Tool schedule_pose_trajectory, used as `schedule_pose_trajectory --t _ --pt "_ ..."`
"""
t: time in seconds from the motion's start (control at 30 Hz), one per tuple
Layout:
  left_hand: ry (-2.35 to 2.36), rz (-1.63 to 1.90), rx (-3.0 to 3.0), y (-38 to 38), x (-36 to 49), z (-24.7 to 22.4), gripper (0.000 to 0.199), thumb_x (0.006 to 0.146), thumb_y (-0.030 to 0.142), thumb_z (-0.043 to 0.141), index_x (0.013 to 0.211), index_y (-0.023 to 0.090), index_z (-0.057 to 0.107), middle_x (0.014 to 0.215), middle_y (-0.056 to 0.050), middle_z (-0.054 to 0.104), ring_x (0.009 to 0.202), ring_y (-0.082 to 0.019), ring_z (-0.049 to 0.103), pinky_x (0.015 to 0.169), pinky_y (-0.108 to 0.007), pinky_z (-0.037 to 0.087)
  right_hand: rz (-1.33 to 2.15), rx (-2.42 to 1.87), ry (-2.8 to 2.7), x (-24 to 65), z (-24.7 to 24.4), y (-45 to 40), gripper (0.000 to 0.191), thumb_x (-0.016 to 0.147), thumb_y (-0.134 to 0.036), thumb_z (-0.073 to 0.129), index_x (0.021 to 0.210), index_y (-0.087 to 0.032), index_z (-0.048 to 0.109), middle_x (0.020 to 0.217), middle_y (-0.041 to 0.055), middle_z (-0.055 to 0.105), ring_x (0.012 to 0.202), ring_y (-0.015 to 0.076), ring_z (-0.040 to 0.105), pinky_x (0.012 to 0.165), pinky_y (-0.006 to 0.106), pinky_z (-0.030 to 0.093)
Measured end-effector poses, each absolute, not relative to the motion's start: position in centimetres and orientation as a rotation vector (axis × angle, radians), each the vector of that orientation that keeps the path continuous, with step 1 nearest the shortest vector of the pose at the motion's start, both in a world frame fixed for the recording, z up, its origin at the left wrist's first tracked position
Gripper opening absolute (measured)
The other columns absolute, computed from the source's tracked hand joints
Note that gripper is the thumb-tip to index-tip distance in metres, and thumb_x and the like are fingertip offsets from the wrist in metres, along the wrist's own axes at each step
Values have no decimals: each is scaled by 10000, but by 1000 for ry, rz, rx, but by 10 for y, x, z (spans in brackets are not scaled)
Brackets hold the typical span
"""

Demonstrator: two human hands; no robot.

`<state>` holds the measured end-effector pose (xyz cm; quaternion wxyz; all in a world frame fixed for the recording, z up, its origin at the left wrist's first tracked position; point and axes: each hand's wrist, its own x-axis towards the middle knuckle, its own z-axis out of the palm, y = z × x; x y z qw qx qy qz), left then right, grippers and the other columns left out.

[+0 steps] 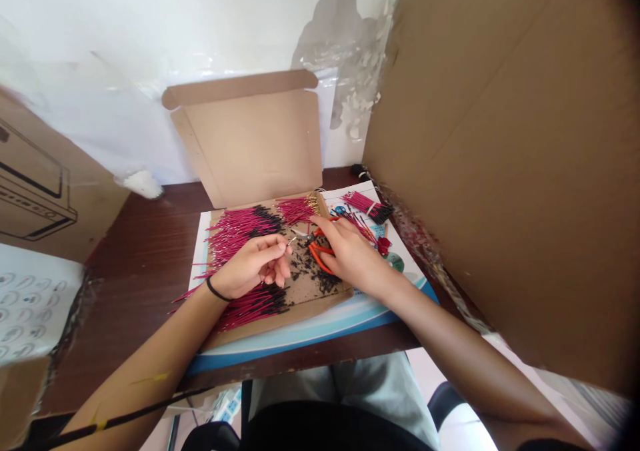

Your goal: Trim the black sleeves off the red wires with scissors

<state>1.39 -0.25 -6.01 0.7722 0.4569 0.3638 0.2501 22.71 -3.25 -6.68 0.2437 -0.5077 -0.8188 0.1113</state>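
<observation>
My left hand [263,261], with a black band at its wrist, pinches a thin piece with a metallic tip [292,241] between thumb and finger. The rest of that piece is hidden in the hand; it may be a wire. Close by on the right, my right hand [353,248] is wrapped round orange-handled pliers [320,258], whose jaws point at the metallic tip. Whether jaws and tip touch, I cannot tell. Beneath both hands lies a cardboard tray [305,298] strewn with black scraps [325,282]. Magenta wires with black ends [240,228] lie in rows at its left.
The cardboard lid [255,144] leans upright behind the tray. Loose magenta wires with gold tips [300,208] sit at the back, and a tied bundle [367,206] lies at the right. A large cardboard panel [490,138] walls off the right side; a printed box [45,171] stands left.
</observation>
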Motion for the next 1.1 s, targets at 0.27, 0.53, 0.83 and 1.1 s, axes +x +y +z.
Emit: schedule_pose_trajectory --t 0.27,0.53,0.83,1.1 --pt "748 502 1017 -1 12 -63 282 776 378 703 808 135 566 547 -11 667 391 -84 590 321 -110 340 312 -1299 -2310 231 -68 -33 453 870 -105 467 1318 -75 524 1095 151 636 1073 253 522 968 440 449" --pt "765 499 1030 -2 12 -63 277 782 380 693 804 135 567 541 -8 657 390 -78 578 323 -111 336 41 -1354 -2316 223 -73 -33 273 918 -218 522 1089 -121 711 903 105 689 939 244 550 891 396 472" --pt "784 492 1035 -2 13 -61 307 755 399 718 795 133 571 536 -1 647 381 -66 557 324 -109 337 -233 -1465 -2303 217 -68 -37 162 882 -265 593 898 -149 706 958 110 619 907 236 540 796 360 447" --pt "764 497 1030 -6 14 -59 320 762 416 715 796 134 567 539 -9 652 381 -70 557 333 -113 354 -65 -1105 -2111 220 -63 -40 325 944 -201 477 619 -192 493 631 -19 480 598 110 406 591 247 339"
